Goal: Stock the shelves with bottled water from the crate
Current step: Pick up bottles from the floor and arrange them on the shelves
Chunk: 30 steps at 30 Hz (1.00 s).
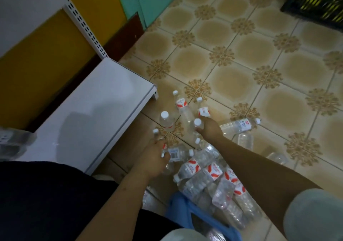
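Note:
Several clear water bottles with white caps and red-and-white labels lie and stand on the tiled floor. My left hand (155,157) grips one bottle (156,136) below its cap, with another labelled bottle (174,152) lying against my fingers. My right hand (208,127) holds an upright bottle (197,124) near its neck. Two more bottles (182,107) lie just beyond my right hand, and one stands upright (167,120). A pile of bottles (213,181) lies under my right forearm. The white bottom shelf (89,122) is to the left.
A black crate (315,1) sits at the top right corner. A blue plastic stool (194,216) is at the bottom centre. Blurred bottles (13,142) stand on the shelf's left end. A perforated white upright (83,21) rises behind the shelf. A single bottle (239,125) lies to the right.

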{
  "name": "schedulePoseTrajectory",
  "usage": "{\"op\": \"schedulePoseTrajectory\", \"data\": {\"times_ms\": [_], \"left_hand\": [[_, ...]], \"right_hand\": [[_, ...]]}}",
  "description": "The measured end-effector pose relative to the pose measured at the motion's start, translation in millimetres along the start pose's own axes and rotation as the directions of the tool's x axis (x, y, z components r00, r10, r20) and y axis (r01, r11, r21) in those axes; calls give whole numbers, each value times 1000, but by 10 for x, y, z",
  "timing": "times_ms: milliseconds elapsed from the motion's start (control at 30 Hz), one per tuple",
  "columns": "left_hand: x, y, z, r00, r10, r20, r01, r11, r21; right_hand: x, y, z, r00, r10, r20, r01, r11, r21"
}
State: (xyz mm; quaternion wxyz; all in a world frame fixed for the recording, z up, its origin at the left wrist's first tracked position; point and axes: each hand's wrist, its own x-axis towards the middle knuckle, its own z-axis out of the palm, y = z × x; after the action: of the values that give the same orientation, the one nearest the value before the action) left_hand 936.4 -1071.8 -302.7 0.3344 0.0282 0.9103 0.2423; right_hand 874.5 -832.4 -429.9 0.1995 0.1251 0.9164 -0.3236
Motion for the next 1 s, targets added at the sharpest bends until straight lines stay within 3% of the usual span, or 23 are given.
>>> {"op": "schedulePoseTrajectory", "data": {"times_ms": [167, 433, 567, 833, 1000], "left_hand": [[43, -4, 99, 999, -20, 30, 21, 999, -48], [124, -105, 93, 997, -76, -30, 70, 982, -175], [178, -159, 104, 988, -144, -52, 124, 954, -273], [309, -304, 271, 985, -165, -51, 143, 945, -293], [39, -81, 30, 993, -73, -92, 33, 925, -379]], "right_hand": [[94, -10, 175, 998, 37, -58, -32, 996, 80], [-289, 17, 84, 965, 35, -261, 45, 955, 293], [-524, -151, -187, 973, -6, -230, 101, 909, 405], [-797, -606, -664, 985, -148, -88, 170, 743, 647], [-937, -945, -764, 983, -157, -95, 177, 669, 722]]}}
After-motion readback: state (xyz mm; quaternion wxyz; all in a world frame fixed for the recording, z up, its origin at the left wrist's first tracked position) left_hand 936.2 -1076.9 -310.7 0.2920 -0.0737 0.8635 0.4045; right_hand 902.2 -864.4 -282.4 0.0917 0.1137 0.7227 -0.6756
